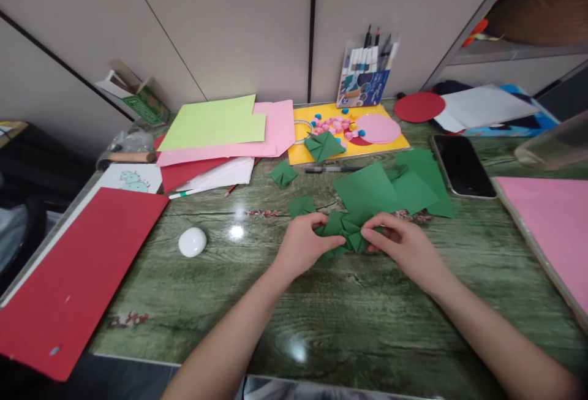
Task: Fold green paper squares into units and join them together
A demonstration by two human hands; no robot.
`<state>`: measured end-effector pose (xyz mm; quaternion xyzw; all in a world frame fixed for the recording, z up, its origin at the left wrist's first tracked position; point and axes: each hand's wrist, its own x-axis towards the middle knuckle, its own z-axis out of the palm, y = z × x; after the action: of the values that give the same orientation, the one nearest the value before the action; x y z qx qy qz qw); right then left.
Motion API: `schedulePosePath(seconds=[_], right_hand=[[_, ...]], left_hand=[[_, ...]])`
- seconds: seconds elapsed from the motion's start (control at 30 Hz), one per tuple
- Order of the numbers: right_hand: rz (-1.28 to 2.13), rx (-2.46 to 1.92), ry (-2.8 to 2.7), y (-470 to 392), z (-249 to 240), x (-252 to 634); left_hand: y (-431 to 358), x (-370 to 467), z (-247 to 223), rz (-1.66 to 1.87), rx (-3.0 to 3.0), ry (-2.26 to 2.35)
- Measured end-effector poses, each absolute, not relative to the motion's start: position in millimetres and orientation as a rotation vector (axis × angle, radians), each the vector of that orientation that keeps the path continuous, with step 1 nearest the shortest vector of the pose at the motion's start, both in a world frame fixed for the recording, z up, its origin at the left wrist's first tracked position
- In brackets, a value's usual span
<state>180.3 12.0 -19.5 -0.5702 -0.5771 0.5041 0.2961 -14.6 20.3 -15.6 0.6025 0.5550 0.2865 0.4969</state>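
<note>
Between my two hands is a cluster of folded green paper pieces (342, 226) with pointed flaps, low over the table. My left hand (309, 244) grips its left side, the thumb pressed along the near edge. On the right, my right hand (395, 241) pinches a pointed flap between thumb and fingers. Just beyond lie green paper sheets (367, 188), partly overlapping. A small folded green piece (283, 174) rests farther left, another folded piece (302, 206) is close behind my left hand, and a third (324, 146) sits on the yellow sheet.
A white round object (192, 242) lies left of my hands. Red card (87, 271) overhangs the left edge. Behind are stacked coloured papers (215, 124), a yellow sheet (301, 154) with pink and blue bits, and a marker box (365, 78). A phone (463, 165) lies at right, near pink paper (546, 222).
</note>
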Motion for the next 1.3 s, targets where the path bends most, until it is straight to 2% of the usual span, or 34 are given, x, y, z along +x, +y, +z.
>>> schedulePosePath(seconds=[0.23, 0.7, 1.0, 1.3], right_hand=[[1.413, -1.428, -1.289, 8, -32, 179], [1.493, -1.395, -1.199, 9, -33, 177], [1.543, -1.383, -1.233, 11, -29, 178], [1.32, -1.512, -1.466, 12, -19, 175]], left_hand=[[20, -9, -26, 0.836, 1.258, 1.317], [21, -13, -19, 0.694, 1.207, 1.192], [22, -12, -23, 0.884, 1.138, 1.271], [21, -12, -22, 0.812, 1.268, 1.305]])
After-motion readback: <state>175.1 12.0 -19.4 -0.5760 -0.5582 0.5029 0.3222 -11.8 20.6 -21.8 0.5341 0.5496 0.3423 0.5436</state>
